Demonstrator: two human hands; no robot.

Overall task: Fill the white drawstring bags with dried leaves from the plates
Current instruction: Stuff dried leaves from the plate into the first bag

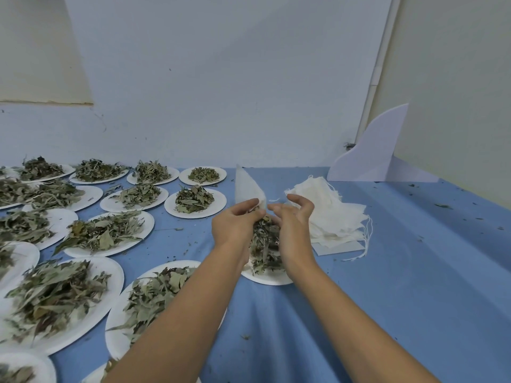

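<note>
White drawstring bag upright, pinched by left hand, right hand beside

The left hand hides the bottom of the white bag, and both hands cover most of the plate under them. The left arm lies across the near plate, and the left edge cuts off the far-left plates. The right hand has blurry fingertips, so I cannot tell if it holds anything.

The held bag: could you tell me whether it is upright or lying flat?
Roughly upright: the bag sticks up from the left hand, clear of the table; its fill cannot be told.
</note>
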